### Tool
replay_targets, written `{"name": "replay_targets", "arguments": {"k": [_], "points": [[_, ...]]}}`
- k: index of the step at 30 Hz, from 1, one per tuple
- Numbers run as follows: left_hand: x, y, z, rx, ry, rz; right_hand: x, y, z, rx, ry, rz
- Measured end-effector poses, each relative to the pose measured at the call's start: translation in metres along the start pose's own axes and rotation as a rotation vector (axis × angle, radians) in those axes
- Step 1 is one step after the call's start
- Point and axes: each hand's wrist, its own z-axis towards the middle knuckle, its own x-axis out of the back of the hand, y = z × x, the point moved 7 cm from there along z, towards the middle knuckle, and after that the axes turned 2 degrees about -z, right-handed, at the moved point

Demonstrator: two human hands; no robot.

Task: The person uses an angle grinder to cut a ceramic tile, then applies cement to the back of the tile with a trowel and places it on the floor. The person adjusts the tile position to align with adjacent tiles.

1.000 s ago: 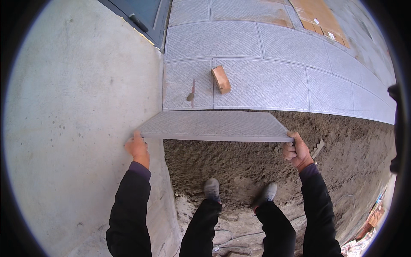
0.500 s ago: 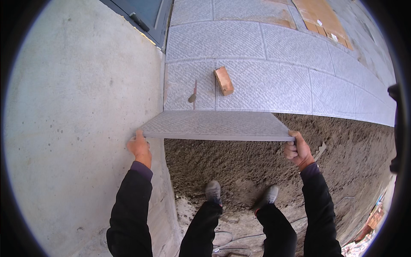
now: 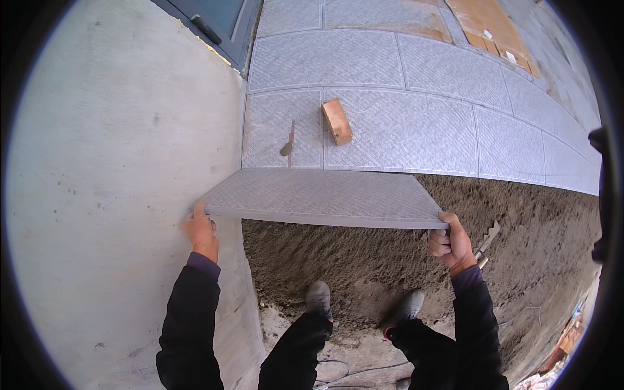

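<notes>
A large grey textured stone paving slab [image 3: 318,198] hangs tilted in front of me, its near edge raised above the soil. The far edge lies along the border of the laid paving. My left hand [image 3: 201,229] is closed round the slab's near left corner, close beside the concrete wall. My right hand [image 3: 452,240] grips the near right corner, thumb on top and fingers curled below. Beyond the slab, an orange-brown brick [image 3: 337,121] rests on the paving. Left of it lies a thin tool with a rounded dark end [image 3: 286,149].
Loose brown soil [image 3: 364,260] spreads under and in front of the slab. A concrete wall [image 3: 123,195] rises at my left. A toothed trowel [image 3: 488,239] lies on the soil by my right hand. Cardboard [image 3: 491,32] covers paving at the far right. A cable [image 3: 364,371] runs near my feet.
The slab's near edge has come down and toward me in the view, with both hands still holding its corners. My left hand has shifted slightly left.
</notes>
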Motion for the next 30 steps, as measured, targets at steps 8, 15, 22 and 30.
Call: {"name": "replay_targets", "arguments": {"k": [8,15,22,30], "points": [[0.021,-0.028,-0.005,-0.093,-0.011,-0.108,0.01,0.022,-0.001,0.088,-0.015,0.033],[0.034,-0.049,-0.015,-0.15,-0.028,-0.172,0.024,0.041,0.0,0.209,-0.001,0.021],[0.038,-0.066,-0.03,-0.224,-0.01,-0.238,0.035,0.061,0.004,0.34,-0.068,0.033],[0.055,-0.107,-0.034,-0.233,-0.022,-0.273,0.048,0.085,0.009,0.426,-0.131,-0.014]]}}
